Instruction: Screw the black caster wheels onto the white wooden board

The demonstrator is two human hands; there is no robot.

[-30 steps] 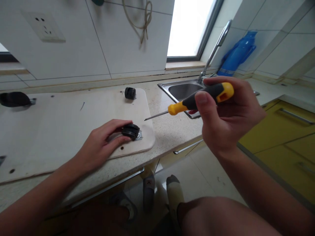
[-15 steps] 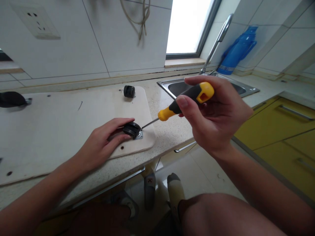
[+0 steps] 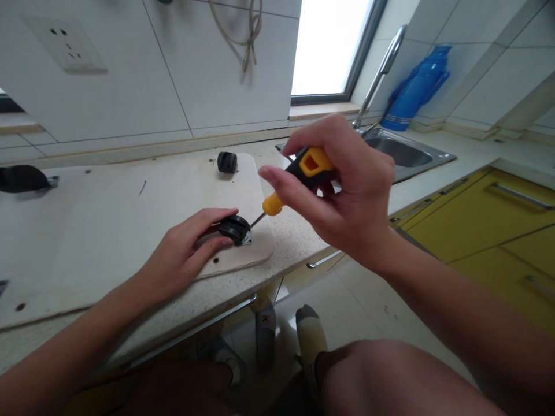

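Note:
My left hand (image 3: 186,248) is closed round a black caster wheel (image 3: 234,229), thumb on its near side and fingers on the far side. The caster's metal plate (image 3: 248,238) lies against a white board (image 3: 130,231) near its right end. In my right hand (image 3: 347,190) is a yellow and black screwdriver (image 3: 310,170), held at a slant. Its thin shaft points down to the left, with the tip at the plate beside the wheel. Whether the tip sits in a screw cannot be made out. A second caster (image 3: 227,162) stands on the board's far right corner.
Another black caster (image 3: 23,178) is at the board's left. The board lies on a speckled countertop (image 3: 295,242). A steel sink (image 3: 401,147) with a faucet (image 3: 385,63) and a blue thermos (image 3: 416,86) are at the back right. Yellow cabinets (image 3: 489,214) stand at right.
My right hand has moved left and turned over, and the screwdriver stands steeper with its handle closer to the board. My left hand stays on the caster.

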